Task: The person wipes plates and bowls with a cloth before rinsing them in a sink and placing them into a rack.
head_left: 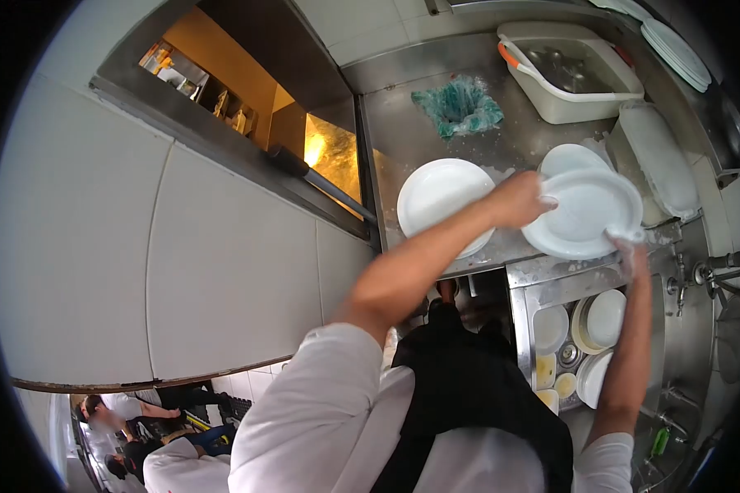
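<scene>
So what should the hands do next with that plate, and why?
Perhaps the left hand and right hand could lower the held plate onto the round plate at the left. Both hands have it by the rim, and the other one lies flat on the steel counter close by, so it looks like a handy stacking spot.

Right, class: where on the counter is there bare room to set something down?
Bare steel shows between the hatch and green bundle, and a smaller patch between bundle and raised plate. Dishes crowd the sink.
</scene>
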The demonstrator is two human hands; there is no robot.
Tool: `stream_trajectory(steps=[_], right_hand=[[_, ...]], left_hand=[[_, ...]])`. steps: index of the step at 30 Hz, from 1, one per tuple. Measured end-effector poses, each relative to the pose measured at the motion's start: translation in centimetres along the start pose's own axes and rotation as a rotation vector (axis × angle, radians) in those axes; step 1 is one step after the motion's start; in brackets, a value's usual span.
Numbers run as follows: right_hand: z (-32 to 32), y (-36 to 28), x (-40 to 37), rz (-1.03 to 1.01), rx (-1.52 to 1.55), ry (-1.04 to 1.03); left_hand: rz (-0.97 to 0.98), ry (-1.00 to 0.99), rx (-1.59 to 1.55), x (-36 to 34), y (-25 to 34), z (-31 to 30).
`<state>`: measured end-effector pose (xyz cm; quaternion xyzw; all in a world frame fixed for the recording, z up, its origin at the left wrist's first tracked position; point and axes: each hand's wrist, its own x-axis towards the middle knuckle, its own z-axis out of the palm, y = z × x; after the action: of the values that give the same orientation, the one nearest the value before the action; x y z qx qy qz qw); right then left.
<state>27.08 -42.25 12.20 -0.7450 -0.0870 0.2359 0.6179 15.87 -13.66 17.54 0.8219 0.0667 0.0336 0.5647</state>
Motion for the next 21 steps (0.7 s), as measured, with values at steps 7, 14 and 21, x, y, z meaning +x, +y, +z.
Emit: stream_trajectory(steps=[7, 14, 21], right_hand=[[0.7, -7.0, 2.1, -0.521, -0.383, -0.042], [4.3, 3.0, -0.2, -0.135, 0.937, 0.175], [10.4, 1.1, -4.2, -0.158, 1.153, -0.087]], left_hand=[[0.408, -0.297, 0.895, 2.7, 10.2, 0.5], [-0.120, 0.199, -0.339, 0.6, -2.4, 3.3], [-0.513, -0.033, -1.014, -0.8, -6.9, 7.7]])
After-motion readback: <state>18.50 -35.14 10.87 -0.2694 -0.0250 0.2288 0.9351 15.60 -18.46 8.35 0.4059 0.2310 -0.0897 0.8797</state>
